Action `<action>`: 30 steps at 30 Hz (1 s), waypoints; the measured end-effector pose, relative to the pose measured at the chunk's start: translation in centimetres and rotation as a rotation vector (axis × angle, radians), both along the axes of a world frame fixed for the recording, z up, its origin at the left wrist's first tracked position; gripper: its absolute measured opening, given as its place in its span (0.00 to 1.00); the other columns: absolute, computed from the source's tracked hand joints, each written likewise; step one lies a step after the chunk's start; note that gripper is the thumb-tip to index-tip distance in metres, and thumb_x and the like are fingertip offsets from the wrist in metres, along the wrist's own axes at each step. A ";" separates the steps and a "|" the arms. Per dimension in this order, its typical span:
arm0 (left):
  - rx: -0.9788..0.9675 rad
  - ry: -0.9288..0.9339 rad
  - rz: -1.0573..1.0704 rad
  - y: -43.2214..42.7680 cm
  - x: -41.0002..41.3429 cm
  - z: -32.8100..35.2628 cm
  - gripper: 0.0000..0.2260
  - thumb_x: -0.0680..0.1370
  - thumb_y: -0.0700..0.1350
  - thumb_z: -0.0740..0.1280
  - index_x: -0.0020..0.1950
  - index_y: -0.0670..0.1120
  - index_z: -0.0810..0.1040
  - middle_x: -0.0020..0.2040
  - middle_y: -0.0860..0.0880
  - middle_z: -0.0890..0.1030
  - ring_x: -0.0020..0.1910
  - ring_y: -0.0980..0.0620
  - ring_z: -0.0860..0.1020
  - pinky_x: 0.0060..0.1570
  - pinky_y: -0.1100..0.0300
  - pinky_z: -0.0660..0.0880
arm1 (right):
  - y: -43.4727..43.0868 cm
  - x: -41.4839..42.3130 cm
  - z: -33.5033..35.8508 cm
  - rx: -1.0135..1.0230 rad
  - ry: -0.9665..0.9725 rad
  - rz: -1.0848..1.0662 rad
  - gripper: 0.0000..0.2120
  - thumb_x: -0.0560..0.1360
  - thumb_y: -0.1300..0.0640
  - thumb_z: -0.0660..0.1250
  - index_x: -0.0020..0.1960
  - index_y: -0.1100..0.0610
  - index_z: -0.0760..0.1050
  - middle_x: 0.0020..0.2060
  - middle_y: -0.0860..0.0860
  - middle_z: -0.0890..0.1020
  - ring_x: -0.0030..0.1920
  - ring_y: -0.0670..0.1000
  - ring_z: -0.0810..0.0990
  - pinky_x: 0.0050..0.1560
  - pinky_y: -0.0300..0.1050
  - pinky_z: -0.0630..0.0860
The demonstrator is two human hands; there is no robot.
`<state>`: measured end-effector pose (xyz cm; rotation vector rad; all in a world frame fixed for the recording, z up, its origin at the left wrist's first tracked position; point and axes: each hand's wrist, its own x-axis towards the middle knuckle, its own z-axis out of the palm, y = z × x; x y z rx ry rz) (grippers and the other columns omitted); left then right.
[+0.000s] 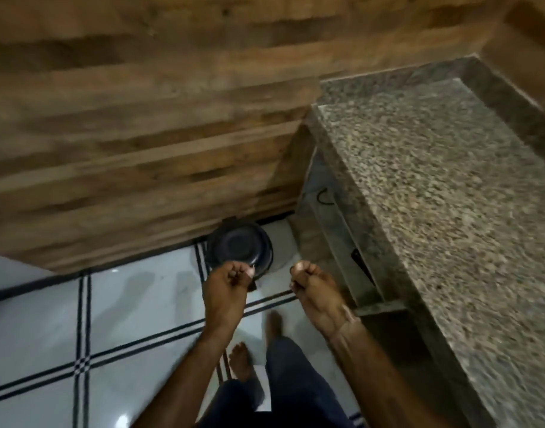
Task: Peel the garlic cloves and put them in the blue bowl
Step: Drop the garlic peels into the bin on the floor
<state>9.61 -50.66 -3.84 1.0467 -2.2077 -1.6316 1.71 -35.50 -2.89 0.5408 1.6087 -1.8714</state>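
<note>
The person stands over the white tiled floor with black stripes (141,304), both hands held out in front and low. The left hand (228,282) hangs right above a dark round lidded container (239,248) that sits on the floor against the brown wooden plank wall (141,118). This is probably a waste bin, which would explain reaching here to drop papery skins. The right hand (311,285) is beside it, clear of the container. Both hands have their fingers curled in. A pale fleck at the left fingertips could be peel or a nail, so I cannot tell whether either hand grips anything. No garlic cloves or blue bowl are in view. The speckled grey-brown granite desk (435,180) to the right shows only bare stone.
</note>
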 end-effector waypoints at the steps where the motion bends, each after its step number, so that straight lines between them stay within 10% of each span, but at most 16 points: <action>1: 0.007 -0.004 0.018 -1.1 0.0 -0.1 0.09 0.78 0.39 0.74 0.41 0.53 0.82 0.41 0.55 0.86 0.43 0.57 0.83 0.46 0.67 0.75 | -1.2 -0.6 -0.1 0.014 -0.001 0.021 0.18 0.83 0.69 0.63 0.36 0.56 0.75 0.30 0.50 0.76 0.35 0.47 0.72 0.41 0.40 0.74; 14: 0.124 -0.199 0.172 -10.7 -4.4 -7.1 0.02 0.78 0.45 0.74 0.46 0.48 0.84 0.41 0.53 0.85 0.42 0.55 0.82 0.44 0.61 0.76 | -13.5 -7.0 -7.6 0.099 -0.264 0.136 0.12 0.82 0.70 0.62 0.42 0.62 0.77 0.32 0.56 0.77 0.30 0.49 0.75 0.37 0.42 0.76; 21: 0.479 -0.393 0.364 -12.2 -12.5 -23.2 0.08 0.77 0.42 0.76 0.38 0.47 0.83 0.37 0.44 0.85 0.37 0.47 0.79 0.44 0.56 0.75 | -17.6 -13.2 -25.8 0.061 -0.427 0.041 0.04 0.82 0.68 0.65 0.54 0.67 0.78 0.38 0.58 0.78 0.37 0.51 0.77 0.36 0.40 0.81; 26: 0.603 -0.474 0.493 -13.2 -18.1 -35.2 0.04 0.75 0.40 0.77 0.49 0.42 0.85 0.43 0.42 0.84 0.39 0.45 0.81 0.35 0.60 0.77 | -20.3 -17.4 -38.0 0.115 -0.505 0.014 0.13 0.82 0.68 0.66 0.38 0.62 0.79 0.30 0.54 0.82 0.32 0.50 0.80 0.32 0.39 0.81; 30: 0.723 -0.455 0.573 -13.7 -20.1 -40.0 0.05 0.76 0.33 0.73 0.50 0.40 0.82 0.52 0.39 0.84 0.46 0.42 0.82 0.45 0.51 0.81 | -20.5 -19.2 -43.2 0.102 -0.559 0.129 0.10 0.85 0.54 0.63 0.56 0.57 0.81 0.54 0.51 0.83 0.54 0.51 0.81 0.46 0.46 0.80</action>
